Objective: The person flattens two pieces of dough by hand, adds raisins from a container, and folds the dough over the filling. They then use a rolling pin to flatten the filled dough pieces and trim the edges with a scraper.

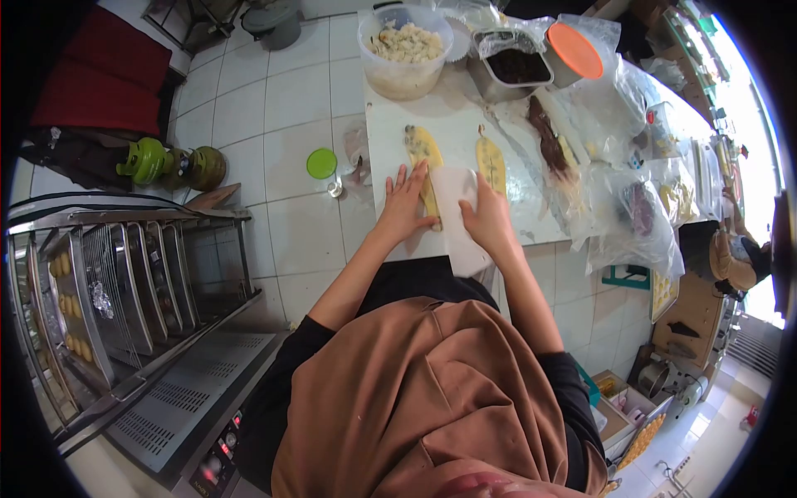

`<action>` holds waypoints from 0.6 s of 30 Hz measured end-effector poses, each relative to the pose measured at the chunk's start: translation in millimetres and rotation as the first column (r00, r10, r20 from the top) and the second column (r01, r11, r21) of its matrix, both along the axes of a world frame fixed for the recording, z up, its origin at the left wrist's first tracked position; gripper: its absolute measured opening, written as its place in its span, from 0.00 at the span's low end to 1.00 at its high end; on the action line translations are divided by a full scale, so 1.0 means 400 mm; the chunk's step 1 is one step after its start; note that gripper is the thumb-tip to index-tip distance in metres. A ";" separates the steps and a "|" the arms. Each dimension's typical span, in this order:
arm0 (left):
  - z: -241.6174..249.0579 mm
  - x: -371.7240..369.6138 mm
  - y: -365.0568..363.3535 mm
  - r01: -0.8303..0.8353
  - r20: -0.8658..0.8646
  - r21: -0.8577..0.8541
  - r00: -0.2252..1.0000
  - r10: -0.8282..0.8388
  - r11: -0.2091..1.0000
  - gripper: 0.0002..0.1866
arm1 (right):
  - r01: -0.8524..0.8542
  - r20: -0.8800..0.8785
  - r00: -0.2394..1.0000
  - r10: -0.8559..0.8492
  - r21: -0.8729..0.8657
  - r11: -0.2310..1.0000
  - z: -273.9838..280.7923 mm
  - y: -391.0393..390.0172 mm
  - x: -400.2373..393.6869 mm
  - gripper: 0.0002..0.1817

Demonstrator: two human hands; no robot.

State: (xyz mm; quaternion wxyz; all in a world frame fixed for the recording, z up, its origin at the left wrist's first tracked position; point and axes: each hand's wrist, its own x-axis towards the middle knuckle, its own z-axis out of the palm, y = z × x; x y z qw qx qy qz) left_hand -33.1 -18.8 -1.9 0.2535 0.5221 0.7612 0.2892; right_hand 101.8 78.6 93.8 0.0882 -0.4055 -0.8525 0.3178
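A long yellow strip of dough (pixel 424 145) with dark specks of filling lies on the white table near its left edge. My left hand (pixel 405 205) rests flat on the strip's near part, fingers spread. My right hand (pixel 485 217) grips a white flat scraper (pixel 453 207), which lies along the strip's right side and extends past the table's near edge. Just beyond my right hand is a second yellow dough strip (pixel 491 159) topped with specks. Farther right, a dark brown strip of filling (pixel 545 137) lies beside clear plastic.
A plastic tub of pale chunky filling (pixel 407 50), a metal pan of dark filling (pixel 519 66) and an orange lid (pixel 574 51) stand at the back. Plastic bags (pixel 635 207) cover the right side. A tray rack (pixel 124 290) stands left; green gas cylinders (pixel 149 162) sit on the floor.
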 end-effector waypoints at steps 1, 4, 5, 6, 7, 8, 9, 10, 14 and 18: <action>0.002 -0.005 0.008 -0.021 -0.020 0.011 1.000 0.022 1.000 0.51 | -0.012 -0.056 0.998 0.013 0.031 0.999 0.009 0.013 0.016 0.26; 0.000 -0.010 0.020 -0.082 -0.055 0.046 0.995 0.084 0.996 0.38 | -0.004 -0.142 0.990 0.010 0.040 0.999 0.035 0.055 0.006 0.27; 0.001 -0.018 0.033 -0.099 -0.061 0.073 0.993 0.104 0.992 0.34 | -0.007 -0.151 0.988 0.013 0.043 0.999 0.041 0.065 -0.009 0.27; 0.002 -0.026 0.046 -0.116 -0.068 0.101 0.990 0.123 0.988 0.31 | 0.011 -0.141 0.990 -0.009 0.015 1.000 0.037 0.069 -0.035 0.27; -0.005 -0.033 0.060 -0.111 -0.142 0.127 0.981 0.129 0.986 0.30 | 0.009 -0.107 0.994 -0.003 0.062 0.998 0.023 0.072 -0.059 0.27; -0.022 -0.036 0.073 -0.105 -0.214 0.152 0.967 0.136 0.983 0.28 | 0.006 -0.072 0.997 0.002 0.109 0.994 0.001 0.072 -0.081 0.26; -0.038 -0.038 0.083 -0.098 -0.284 0.178 0.947 0.146 0.979 0.27 | -0.001 -0.036 0.999 0.006 0.157 0.988 -0.011 0.071 -0.098 0.26; -0.047 -0.037 0.086 -0.100 -0.293 0.188 0.944 0.153 0.977 0.26 | -0.009 0.014 1.000 0.008 0.094 0.996 0.009 0.066 -0.116 0.24; -0.068 -0.037 0.084 -0.107 -0.270 0.226 0.948 0.168 0.968 0.27 | -0.002 0.054 0.999 -0.001 0.067 0.998 0.005 0.062 -0.144 0.22; -0.071 -0.039 0.078 -0.114 -0.203 0.224 0.966 0.161 0.968 0.27 | 0.005 0.093 0.996 -0.008 0.034 0.999 0.006 0.055 -0.148 0.26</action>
